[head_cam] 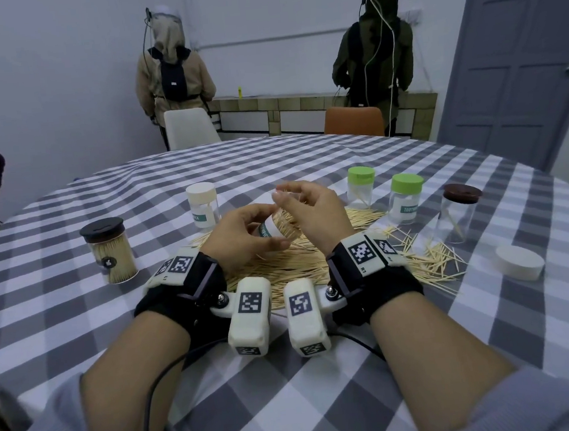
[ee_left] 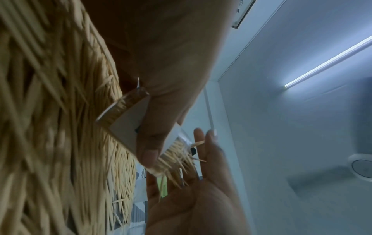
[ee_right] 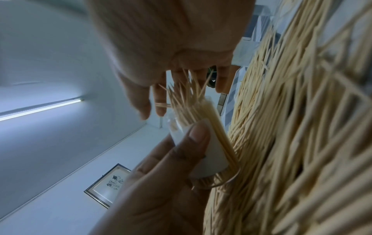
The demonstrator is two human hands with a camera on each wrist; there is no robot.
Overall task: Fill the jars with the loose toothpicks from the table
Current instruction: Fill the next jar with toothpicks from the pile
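My left hand (head_cam: 248, 230) grips a clear jar (head_cam: 272, 229) with a white label, tilted over the loose toothpick pile (head_cam: 291, 266) on the checked table (head_cam: 291, 386). The jar is packed with toothpicks that stick out of its open mouth. My right hand (head_cam: 286, 194) hovers at the mouth, thumb and fingers pinching a few toothpicks. In the left wrist view my thumb (ee_left: 149, 151) lies across the jar (ee_left: 128, 125). The right wrist view has the jar (ee_right: 209, 151) and bristling toothpicks (ee_right: 185, 101) below my right hand (ee_right: 154, 108).
A full black-lidded jar (head_cam: 109, 251) stands at the left and a cream-lidded jar (head_cam: 203, 205) behind my hands. Two green-lidded jars (head_cam: 361, 186) (head_cam: 405, 198) and a brown-lidded jar (head_cam: 460, 213) stand at the right. A loose white lid (head_cam: 519, 261) lies near scattered toothpicks (head_cam: 431, 257). Two people stand at the far wall.
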